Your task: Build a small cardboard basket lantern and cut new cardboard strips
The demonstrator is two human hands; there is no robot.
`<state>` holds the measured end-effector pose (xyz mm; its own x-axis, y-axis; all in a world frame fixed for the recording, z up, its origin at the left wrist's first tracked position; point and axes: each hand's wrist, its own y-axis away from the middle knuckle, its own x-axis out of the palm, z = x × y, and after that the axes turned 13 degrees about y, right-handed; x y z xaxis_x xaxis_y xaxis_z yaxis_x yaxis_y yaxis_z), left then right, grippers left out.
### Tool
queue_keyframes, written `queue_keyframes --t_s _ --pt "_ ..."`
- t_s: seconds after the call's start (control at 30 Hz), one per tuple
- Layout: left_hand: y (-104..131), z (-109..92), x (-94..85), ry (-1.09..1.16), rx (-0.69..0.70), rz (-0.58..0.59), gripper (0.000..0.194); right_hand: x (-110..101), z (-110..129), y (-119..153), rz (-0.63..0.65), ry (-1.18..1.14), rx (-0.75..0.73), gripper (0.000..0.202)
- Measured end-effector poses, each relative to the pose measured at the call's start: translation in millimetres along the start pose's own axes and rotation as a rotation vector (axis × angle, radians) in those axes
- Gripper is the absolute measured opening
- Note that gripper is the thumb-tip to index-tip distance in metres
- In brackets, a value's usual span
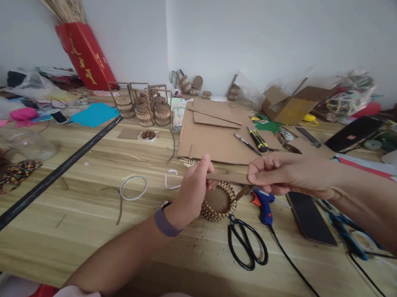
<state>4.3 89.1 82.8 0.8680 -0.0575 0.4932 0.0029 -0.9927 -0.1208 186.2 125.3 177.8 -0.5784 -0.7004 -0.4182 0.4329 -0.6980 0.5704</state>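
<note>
While the left hand [193, 190] and right hand [276, 173] in the head view grip a brown strip [229, 177] stretched between them, the round slatted basket [216, 216] sits on the table [44, 246], just right of the left hand.

Two hands, one left hand [192, 190] and one right hand [271, 173], share one brown strip [229, 178]. Beneath them sits one round basket [216, 216]. Just below the right hand come one glue gun [266, 210], one pair of scissors [248, 246] nearer the body, and one phone [311, 220] farther right. Beyond the right hand: one utility knife [257, 139] and one open cardboard box [286, 108]. Beyond the left hand stand three handled baskets [144, 115] and one dish [148, 139] of brown beads [148, 134], too bunched to count. Left of the left hand lie one white ring [133, 199] and, farther off, one clear jar [33, 146]
</note>
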Motion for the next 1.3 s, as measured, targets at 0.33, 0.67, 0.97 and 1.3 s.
queue_keyframes --t_s 0.33,0.67,0.97,1.3 --pt "-1 7 -15.0 0.081 -0.014 -0.124 0.053 -5 -5 -3 -0.003 -0.029 -0.018 0.033" --pt "18 -5 -19.7 -0.37 0.141 0.147 0.059 -3 -2 -3 0.001 -0.014 -0.005 0.037" --pt "14 -8 -11.5 -0.259 0.077 0.115 0.057 -5 -5 -6 0.013 -0.023 -0.065 0.039" --pt "14 -5 -12.7 -0.243 0.071 0.096 0.052 -9 -9 -9 0.12 0.012 -0.089 0.039"
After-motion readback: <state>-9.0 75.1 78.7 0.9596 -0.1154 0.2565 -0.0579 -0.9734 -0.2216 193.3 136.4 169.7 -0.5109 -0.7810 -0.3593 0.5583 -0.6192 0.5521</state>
